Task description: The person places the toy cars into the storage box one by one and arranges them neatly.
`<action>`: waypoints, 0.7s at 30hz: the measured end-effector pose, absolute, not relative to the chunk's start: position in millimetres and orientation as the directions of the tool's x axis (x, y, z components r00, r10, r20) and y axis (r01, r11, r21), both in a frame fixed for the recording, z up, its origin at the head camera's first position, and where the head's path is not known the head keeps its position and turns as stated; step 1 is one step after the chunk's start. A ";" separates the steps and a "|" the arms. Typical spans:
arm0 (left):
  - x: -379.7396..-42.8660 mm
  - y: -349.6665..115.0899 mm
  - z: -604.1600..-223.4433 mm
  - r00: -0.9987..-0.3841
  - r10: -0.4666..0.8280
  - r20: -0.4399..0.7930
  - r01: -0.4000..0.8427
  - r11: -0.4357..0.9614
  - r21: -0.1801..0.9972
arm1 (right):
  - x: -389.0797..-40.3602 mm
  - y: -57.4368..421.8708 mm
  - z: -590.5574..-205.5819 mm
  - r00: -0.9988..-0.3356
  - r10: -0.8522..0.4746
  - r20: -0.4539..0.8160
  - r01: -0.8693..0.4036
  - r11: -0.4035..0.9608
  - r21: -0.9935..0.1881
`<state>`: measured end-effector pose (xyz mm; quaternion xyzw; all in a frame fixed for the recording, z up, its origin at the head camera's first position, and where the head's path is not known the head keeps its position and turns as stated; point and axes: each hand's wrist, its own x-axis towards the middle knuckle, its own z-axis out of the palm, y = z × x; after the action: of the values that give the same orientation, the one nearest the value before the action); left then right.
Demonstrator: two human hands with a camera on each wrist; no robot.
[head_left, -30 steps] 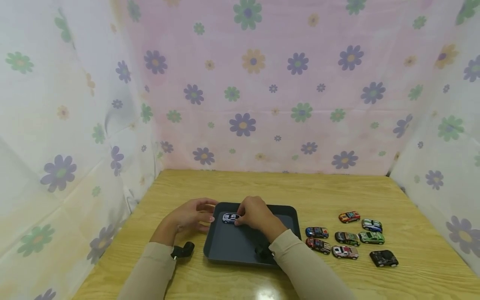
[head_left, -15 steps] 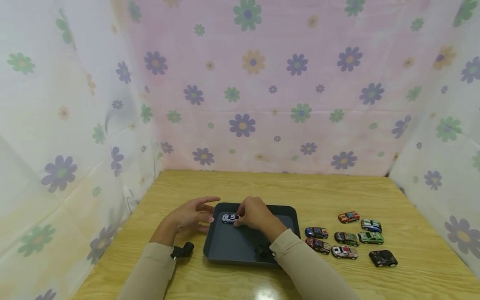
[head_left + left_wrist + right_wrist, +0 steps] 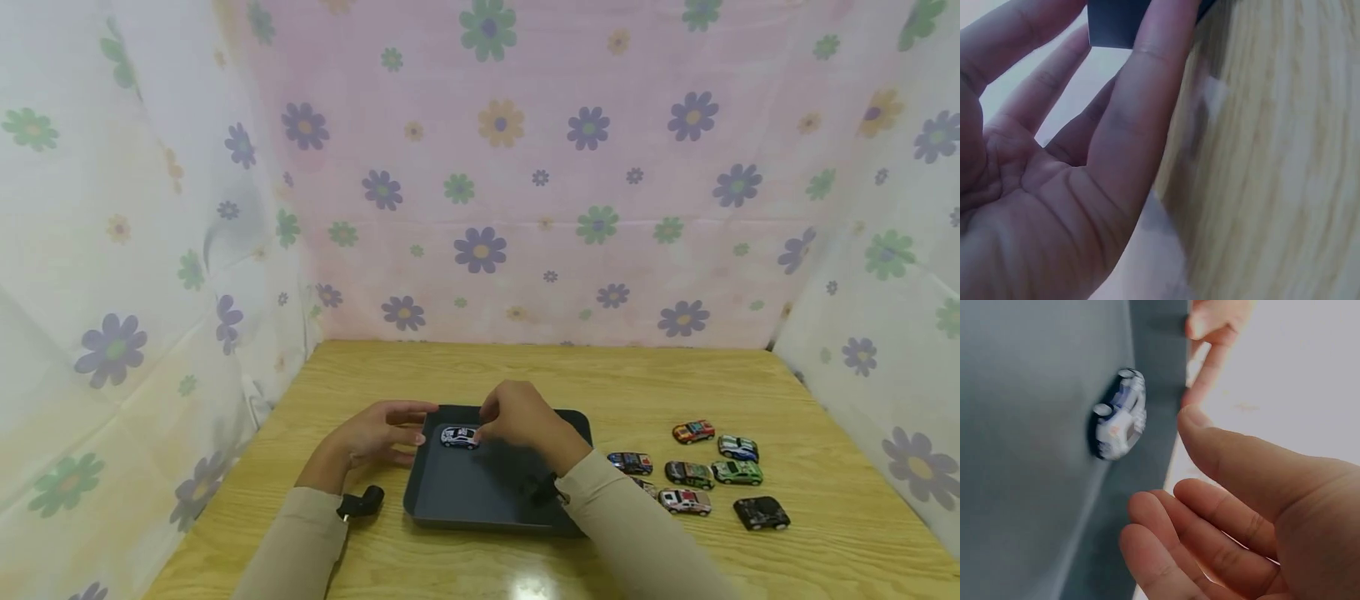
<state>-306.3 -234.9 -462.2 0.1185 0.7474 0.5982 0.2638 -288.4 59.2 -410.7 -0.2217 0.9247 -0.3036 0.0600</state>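
A white toy car with dark markings [image 3: 458, 437] sits near the far left corner of the dark grey tray [image 3: 465, 492]. My right hand [image 3: 527, 422] hovers just right of it. In the right wrist view, its thumb and fingers are spread apart, and the toy car [image 3: 1124, 415] stands beyond the fingertips with nothing held. At the tray's left side is my left hand [image 3: 380, 433], fingers loosely extended and reaching to the rim. The left wrist view shows that open palm [image 3: 1060, 206] with the tray's dark edge [image 3: 1113, 25] by the fingertips.
Several toy cars stand on the wooden table [image 3: 360, 558] to the right, among them a red-orange car [image 3: 693, 431], a green car [image 3: 737, 472] and a black one [image 3: 761, 512]. One is partly hidden by my right sleeve [image 3: 637, 525]. Flowered cloth [image 3: 480, 333] surrounds the table.
My right hand has let go of the white toy car and lifted slightly up and to the right. The car stays in the tray. My left hand remains at the tray's left side.
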 end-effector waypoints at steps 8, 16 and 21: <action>-308.0 -234.2 -466.2 -0.836 0.488 -0.251 -0.155 0.230 0.961 | -273.1 91.8 -389.6 -0.933 -0.330 0.141 -0.341 0.691 -0.637; -308.1 -240.3 -470.1 -0.829 0.503 -0.243 -0.165 0.196 0.967 | -262.0 133.7 -394.2 -0.948 -0.228 0.223 -0.319 0.685 -0.655; -309.6 -243.8 -475.0 -0.819 0.525 -0.232 -0.161 0.177 0.971 | -257.9 157.1 -403.6 -0.946 -0.203 0.253 -0.321 0.696 -0.643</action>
<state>-309.6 -243.8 -475.0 0.1266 0.7171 0.6287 0.2728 -257.9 157.1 -403.6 -0.1427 0.9172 -0.3629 -0.0812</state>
